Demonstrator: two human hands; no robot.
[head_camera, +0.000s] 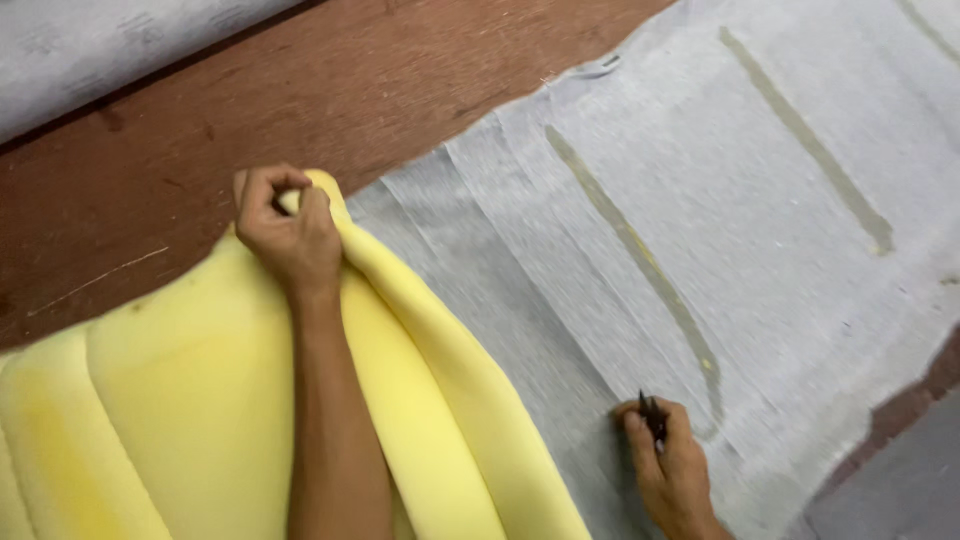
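I see the left hand (288, 232) pinching the top edge of a yellow foam cushion (180, 400), which lies over the brown table (330, 90) and the edge of a grey fabric sheet (720, 230). The right hand (670, 470) is closed around a dark pen (652, 418), tip on the sheet beside a drawn curved line (640, 260).

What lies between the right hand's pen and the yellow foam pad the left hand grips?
Nothing visible: only bare grey fabric lies between the right hand with its pen and the foam pad, gripped by the left hand.
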